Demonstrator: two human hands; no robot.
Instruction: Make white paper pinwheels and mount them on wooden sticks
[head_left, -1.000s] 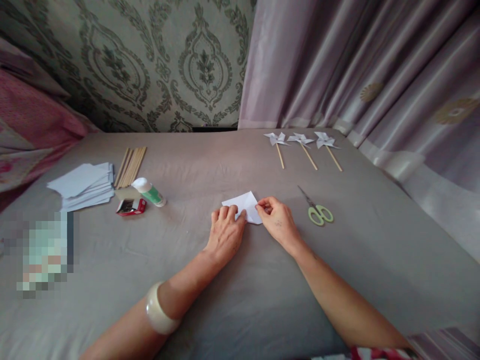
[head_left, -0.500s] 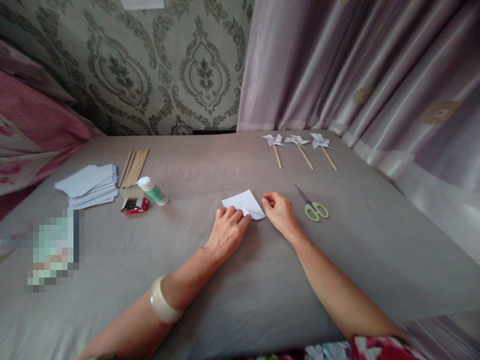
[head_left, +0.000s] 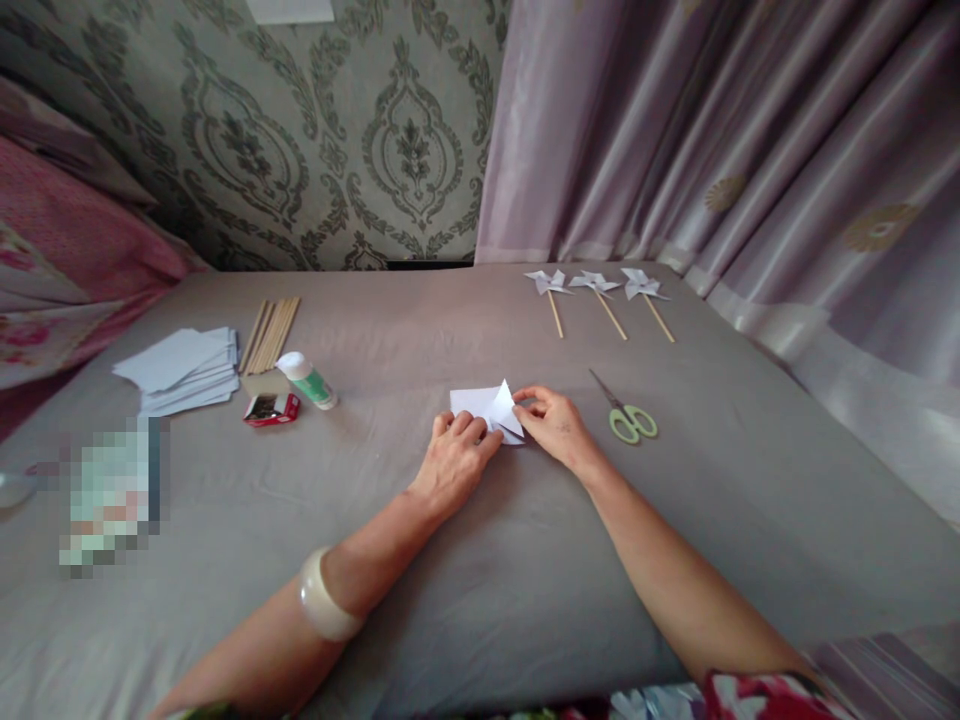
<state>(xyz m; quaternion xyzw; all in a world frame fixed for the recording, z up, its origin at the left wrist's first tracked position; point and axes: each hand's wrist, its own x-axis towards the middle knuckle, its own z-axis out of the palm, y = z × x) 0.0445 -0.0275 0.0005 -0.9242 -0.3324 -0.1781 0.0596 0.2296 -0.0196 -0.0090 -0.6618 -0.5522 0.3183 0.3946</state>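
Folded paper: white.
Paper stack: white, faint blue cast.
Bed sheet: plain grey-taupe.
Scissors: pale green handles, grey metal blades.
3 pinwheels: white sails, light tan sticks.
Stick bundle: natural light wood.
Glue bottle: green body, white cap.
Small box: red with white, dark inside.
Bangle: cream white.
Wallpaper: grey-green, dark damask ornament.
Curtain: mauve satin sheen, scattered gold round motifs.
Pillow: pink-red, fine dotted texture.
Sleeve: floral, red on white.
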